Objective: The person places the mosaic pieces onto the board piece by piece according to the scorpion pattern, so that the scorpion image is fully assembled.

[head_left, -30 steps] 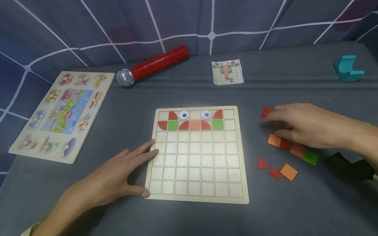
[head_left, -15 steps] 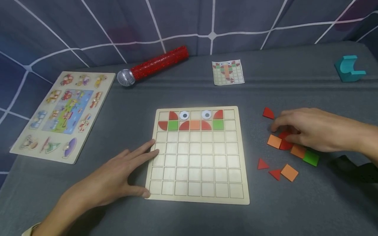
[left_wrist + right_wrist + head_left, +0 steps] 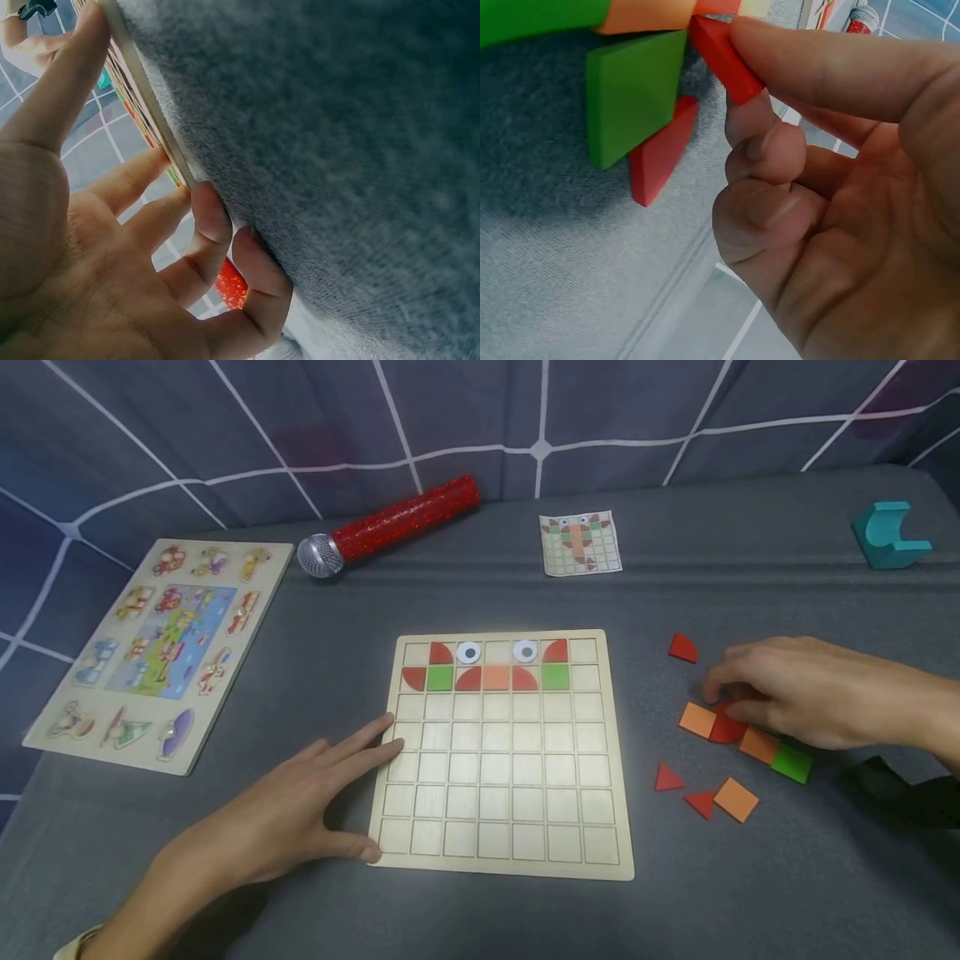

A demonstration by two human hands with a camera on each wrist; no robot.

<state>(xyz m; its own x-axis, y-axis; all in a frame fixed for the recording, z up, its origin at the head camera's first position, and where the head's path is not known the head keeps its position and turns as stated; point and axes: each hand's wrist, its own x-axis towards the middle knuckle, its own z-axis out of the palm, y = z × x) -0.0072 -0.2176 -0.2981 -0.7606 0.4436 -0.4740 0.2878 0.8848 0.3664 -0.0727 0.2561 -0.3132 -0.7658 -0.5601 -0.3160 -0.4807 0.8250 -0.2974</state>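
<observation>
In the head view, my left hand [image 3: 281,802] touches the left edge of a wooden grid board [image 3: 480,810], thumb and fingers spread along it. The board's top two rows carry red quarter-circles, green squares, an orange square and two eye discs. To the board's right, my right hand [image 3: 810,689] is over a cluster of flat pieces. The right wrist view shows its thumb and a finger pinching a red piece [image 3: 727,64]. Close by are a green square [image 3: 634,97] and another red piece [image 3: 660,154], partly hidden behind the square.
A small pattern card [image 3: 581,545] lies beyond the board. A red microphone [image 3: 390,527] is at the back, a knob puzzle [image 3: 161,652] at left, and a teal holder [image 3: 888,537] at far right. Red triangles [image 3: 667,778] and an orange square [image 3: 737,800] lie near the cluster.
My right hand has shifted right and slightly nearer, uncovering the far red quarter-circle, and its fingers have come down onto the red piece in the cluster. My left hand stays put.
</observation>
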